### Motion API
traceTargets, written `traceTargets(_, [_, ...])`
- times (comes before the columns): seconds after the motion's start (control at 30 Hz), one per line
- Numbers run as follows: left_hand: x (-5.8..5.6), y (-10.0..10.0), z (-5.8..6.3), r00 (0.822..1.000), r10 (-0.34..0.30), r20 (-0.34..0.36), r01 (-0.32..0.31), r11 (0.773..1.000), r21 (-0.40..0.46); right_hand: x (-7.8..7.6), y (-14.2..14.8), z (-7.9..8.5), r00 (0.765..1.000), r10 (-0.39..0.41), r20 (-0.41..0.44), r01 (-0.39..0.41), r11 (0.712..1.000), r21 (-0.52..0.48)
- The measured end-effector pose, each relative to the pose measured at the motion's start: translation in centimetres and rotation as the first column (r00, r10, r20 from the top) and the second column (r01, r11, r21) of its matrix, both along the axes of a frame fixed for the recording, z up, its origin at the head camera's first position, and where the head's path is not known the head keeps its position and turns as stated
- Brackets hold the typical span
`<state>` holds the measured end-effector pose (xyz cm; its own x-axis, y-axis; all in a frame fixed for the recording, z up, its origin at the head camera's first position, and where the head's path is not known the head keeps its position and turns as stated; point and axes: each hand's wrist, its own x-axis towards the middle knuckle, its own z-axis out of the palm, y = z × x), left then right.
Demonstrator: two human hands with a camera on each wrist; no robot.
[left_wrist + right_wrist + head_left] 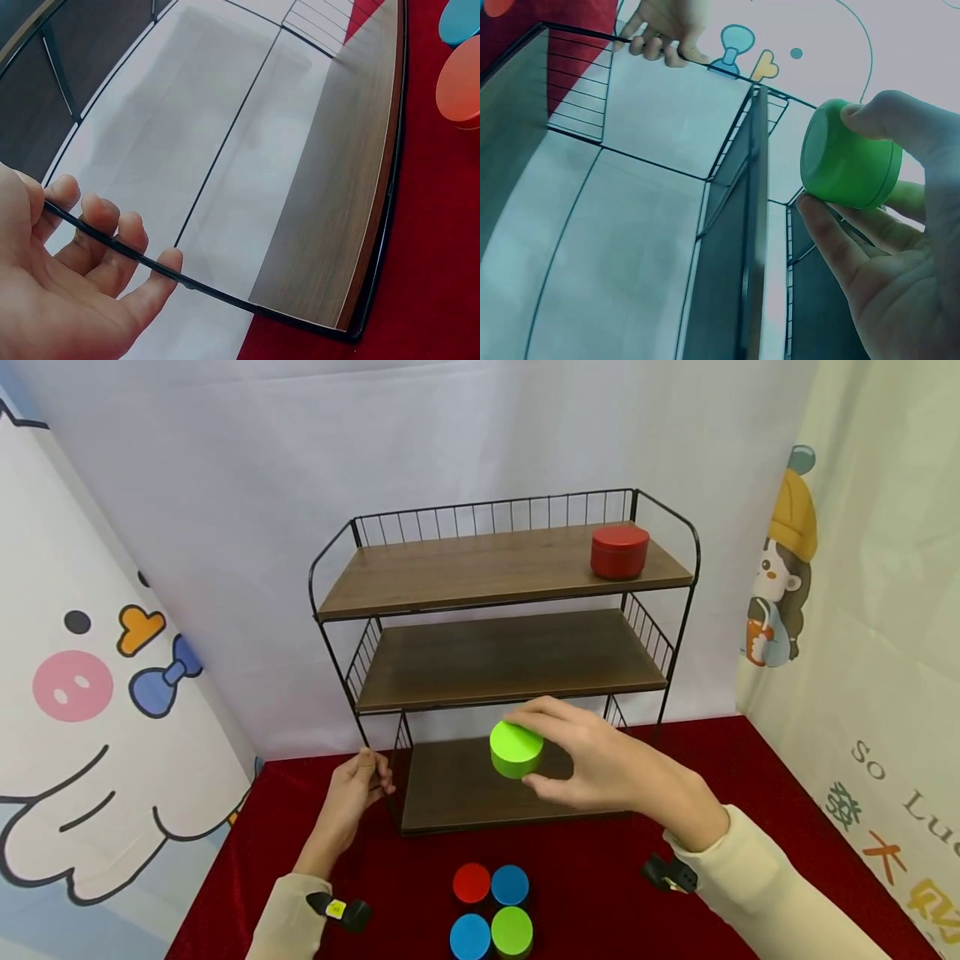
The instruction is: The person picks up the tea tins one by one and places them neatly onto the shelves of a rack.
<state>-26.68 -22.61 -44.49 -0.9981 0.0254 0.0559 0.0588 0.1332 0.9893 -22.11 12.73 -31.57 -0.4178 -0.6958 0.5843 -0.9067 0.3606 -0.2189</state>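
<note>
My right hand (pixel 600 760) pinches a small green round tin with a lid (pixel 516 750) between thumb and fingers. It holds the tin in the air before the lower part of a three-tier shelf rack (pixel 487 570). In the right wrist view the tin (pixel 847 157) appears tilted on its side, apart from the boards. My left hand (pixel 356 793) is at the rack's left side. Its fingers curl round the thin black metal upright (pixel 154 262), seen in the left wrist view. A red round tin (pixel 619 553) stands at the right end of the top board.
In front of the rack, on the red cloth (pixel 600 893), several round tins stand close together: a red tin (pixel 472 883), two blue tins (pixel 510 885) and another green tin (pixel 512 932). Printed curtains (pixel 862 635) hang at both sides, a pale one behind.
</note>
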Motion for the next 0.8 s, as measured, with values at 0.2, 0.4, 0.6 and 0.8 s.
traceTargets(0.2, [0.0, 0.0, 0.0, 1.000, 0.002, 0.002, -0.002, 1.000, 0.006, -0.4, -0.6, 2.1, 0.999, 0.029, -0.016, -0.029, 0.999, -0.024])
traceTargets(0.4, [0.0, 0.0, 0.0, 1.000, 0.006, -0.007, -0.006, 1.000, 0.011, -0.9, -1.3, 4.6, 0.995, 0.079, -0.059, -0.083, 0.994, -0.069])
traceTargets(0.6, [0.0, 0.0, 0.1, 1.000, -0.006, -0.019, 0.006, 1.000, 0.003, -1.7, -1.8, 7.1, 0.986, 0.103, -0.132, -0.116, 0.989, -0.096])
traceTargets(0.8, [0.0, 0.1, 0.1, 1.000, -0.001, -0.010, 0.001, 1.000, -0.005, -2.4, -2.5, 9.4, 0.979, 0.098, -0.177, -0.116, 0.988, -0.098])
